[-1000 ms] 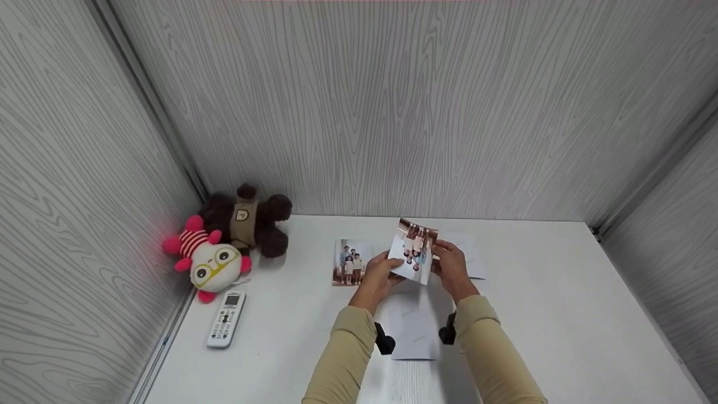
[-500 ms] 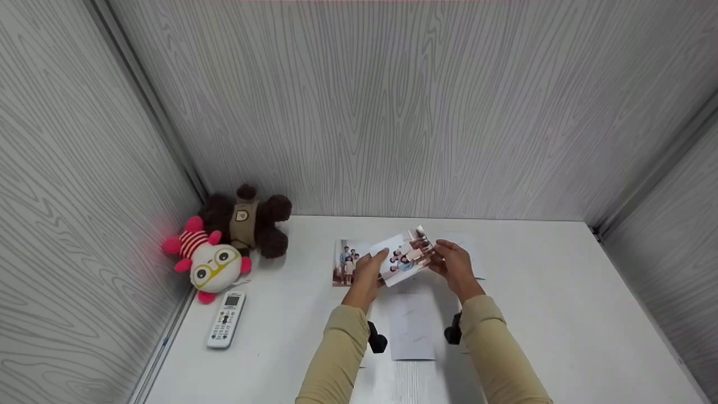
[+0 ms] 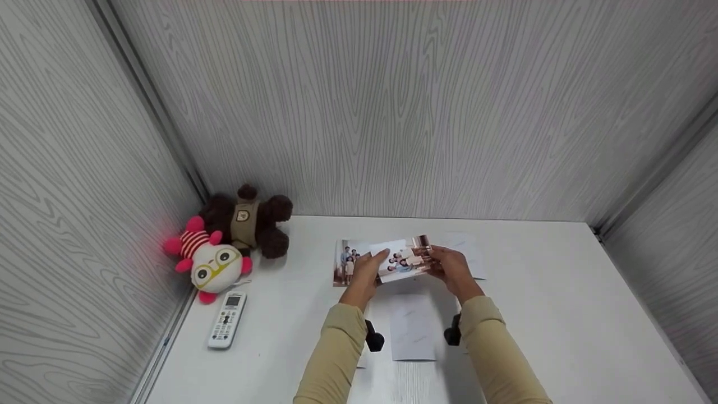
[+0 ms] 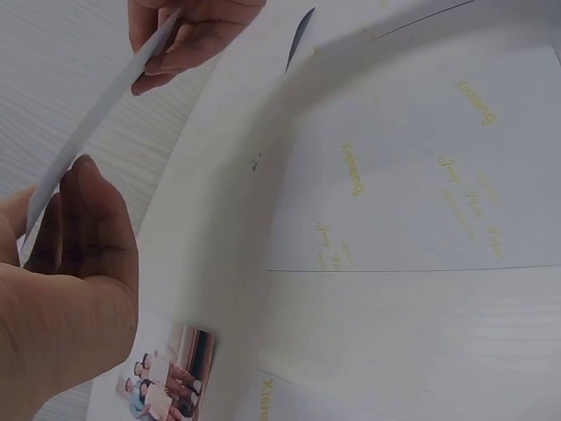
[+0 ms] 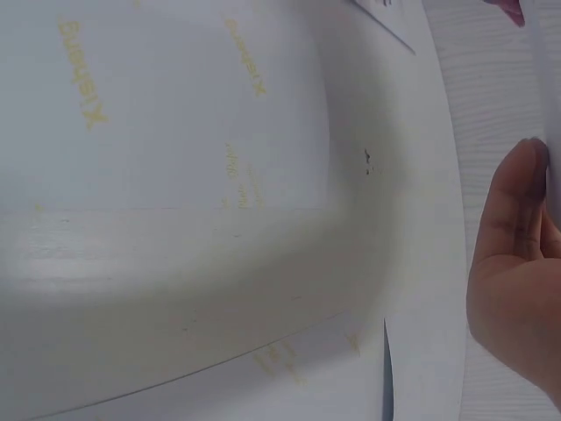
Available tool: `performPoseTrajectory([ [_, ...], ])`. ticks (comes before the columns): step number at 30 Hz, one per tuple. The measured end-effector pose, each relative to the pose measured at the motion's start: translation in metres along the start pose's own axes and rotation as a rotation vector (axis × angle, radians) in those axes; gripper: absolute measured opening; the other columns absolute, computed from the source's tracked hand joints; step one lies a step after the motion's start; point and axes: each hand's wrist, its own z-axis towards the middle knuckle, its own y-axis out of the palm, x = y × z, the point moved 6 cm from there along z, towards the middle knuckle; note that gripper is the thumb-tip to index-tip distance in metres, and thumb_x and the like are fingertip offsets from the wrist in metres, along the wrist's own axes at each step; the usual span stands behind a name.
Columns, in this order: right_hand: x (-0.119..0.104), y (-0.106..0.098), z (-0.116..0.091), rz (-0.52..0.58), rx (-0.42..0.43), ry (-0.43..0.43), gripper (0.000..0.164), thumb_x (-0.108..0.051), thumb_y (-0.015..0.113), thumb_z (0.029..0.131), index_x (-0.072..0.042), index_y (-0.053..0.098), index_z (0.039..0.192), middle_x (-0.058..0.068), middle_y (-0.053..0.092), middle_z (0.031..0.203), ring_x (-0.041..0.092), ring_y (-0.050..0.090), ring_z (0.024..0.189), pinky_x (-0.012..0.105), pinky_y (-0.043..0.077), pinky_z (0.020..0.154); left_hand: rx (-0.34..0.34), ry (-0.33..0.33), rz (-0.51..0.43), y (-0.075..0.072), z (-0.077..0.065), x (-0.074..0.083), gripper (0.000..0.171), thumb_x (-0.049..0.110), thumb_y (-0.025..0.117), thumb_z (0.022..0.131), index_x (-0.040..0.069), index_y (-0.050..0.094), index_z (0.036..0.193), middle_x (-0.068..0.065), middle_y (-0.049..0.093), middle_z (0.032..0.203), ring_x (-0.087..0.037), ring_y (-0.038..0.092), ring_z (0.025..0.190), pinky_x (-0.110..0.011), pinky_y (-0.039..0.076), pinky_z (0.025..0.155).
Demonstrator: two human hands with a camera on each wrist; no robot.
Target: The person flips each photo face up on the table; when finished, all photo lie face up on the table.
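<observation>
A family photo print (image 3: 401, 262) is held between both hands above the white table, its long side running sideways. My left hand (image 3: 364, 278) pinches its left end, thumb lying on the picture side. At the other end my right hand (image 3: 453, 269) grips the edge. Edge-on in the left wrist view, the print looks slightly bowed. Behind the left hand another family photo (image 3: 345, 264) lies picture up, partly covered. A white print (image 3: 413, 328) lies face down below the hands, with yellow lettering on its back in both wrist views.
One more face-down print (image 3: 477, 259) lies behind the right hand. Edges of others peek out beside the sleeves. At the left are a brown plush bear (image 3: 245, 221), a pink-and-white plush toy (image 3: 213, 266) and a white remote control (image 3: 226, 320). Grey panels (image 3: 392, 112) enclose the table.
The held photo has turned from a steep slant to nearly sideways and levelled out. My left hand has shifted left along with it; the right hand still grips the other end.
</observation>
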Motion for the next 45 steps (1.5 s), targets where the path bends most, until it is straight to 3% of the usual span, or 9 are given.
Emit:
performPoseTrajectory([
  [6,0.001,-0.002,-0.001,0.076,0.014,-0.009,0.04,-0.013,0.051,0.106,0.001,0.052,0.143,0.001,0.068,0.095,0.01,0.064,0.079,0.023,0.059,0.071,-0.013,0.016,-0.035,0.002,0.001,0.001,0.08,0.029,0.07,0.096,0.0,0.029,0.158,-0.023,0.034,0.161,-0.038,0.041,0.144,-0.048,0.044,0.114],
  [11,0.003,-0.002,-0.003,0.144,0.031,-0.018,0.038,-0.012,0.05,0.106,0.002,0.052,0.142,0.0,0.071,0.099,0.009,0.067,0.081,0.024,0.06,0.074,-0.033,0.004,-0.165,0.007,-0.002,-0.002,0.076,0.021,0.07,0.096,0.002,0.03,0.158,-0.022,0.052,0.145,-0.029,0.068,0.107,-0.037,0.061,0.087],
  [15,0.004,0.001,-0.004,0.185,0.048,-0.019,0.039,-0.012,0.048,0.106,0.002,0.05,0.142,0.002,0.069,0.102,0.009,0.067,0.084,0.024,0.06,0.078,-0.056,-0.002,-0.232,0.014,-0.002,-0.005,0.055,0.018,0.07,0.097,0.0,0.047,0.143,-0.016,0.062,0.125,-0.022,0.074,0.092,-0.034,0.062,0.084],
  [18,0.005,0.002,-0.005,0.18,0.062,-0.014,0.037,-0.013,0.048,0.106,0.001,0.051,0.141,0.003,0.067,0.104,0.01,0.067,0.085,0.024,0.06,0.079,-0.07,0.005,-0.243,0.019,-0.002,-0.006,0.035,0.014,0.068,0.098,0.0,0.056,0.127,-0.013,0.065,0.116,-0.023,0.075,0.094,-0.036,0.062,0.088],
  [21,0.004,0.004,-0.005,0.182,0.064,-0.016,0.036,-0.013,0.048,0.106,0.0,0.051,0.14,0.003,0.066,0.104,0.01,0.066,0.085,0.024,0.06,0.078,-0.08,0.024,-0.241,0.021,-0.003,-0.006,0.03,0.011,0.065,0.099,0.0,0.057,0.126,-0.014,0.066,0.113,-0.024,0.075,0.097,-0.04,0.059,0.094],
  [26,0.003,0.003,-0.005,0.183,0.042,-0.026,0.037,-0.014,0.051,0.106,0.0,0.05,0.139,0.0,0.066,0.1,0.009,0.065,0.081,0.022,0.058,0.072,-0.055,0.055,-0.23,0.018,-0.004,-0.004,0.041,0.012,0.062,0.101,-0.001,0.054,0.138,-0.017,0.066,0.116,-0.026,0.074,0.1,-0.043,0.058,0.098],
  [33,0.003,-0.002,-0.003,0.192,0.016,-0.038,0.028,-0.014,0.052,0.105,-0.001,0.054,0.131,-0.001,0.066,0.093,0.01,0.067,0.077,0.024,0.058,0.072,0.004,0.077,-0.185,0.01,-0.002,0.0,0.057,0.019,0.062,0.102,0.0,0.042,0.152,-0.025,0.058,0.139,-0.028,0.074,0.1,-0.043,0.058,0.096],
  [39,0.01,-0.004,-0.002,0.059,-0.024,0.001,0.039,-0.02,0.057,0.104,-0.003,0.054,0.139,0.0,0.063,0.097,0.011,0.061,0.08,0.023,0.055,0.073,0.014,0.09,-0.131,0.007,-0.001,0.005,0.055,0.025,0.063,0.101,0.001,0.048,0.148,-0.021,0.065,0.13,-0.021,0.073,0.088,-0.035,0.063,0.082],
  [45,0.017,-0.001,-0.003,-0.059,-0.101,0.01,0.045,-0.021,0.06,0.103,-0.003,0.053,0.143,0.0,0.064,0.094,0.013,0.06,0.083,0.026,0.054,0.076,0.016,0.082,-0.05,0.007,-0.002,0.007,0.052,0.031,0.064,0.101,0.005,0.055,0.144,-0.017,0.059,0.14,-0.025,0.07,0.103,-0.035,0.062,0.084],
])
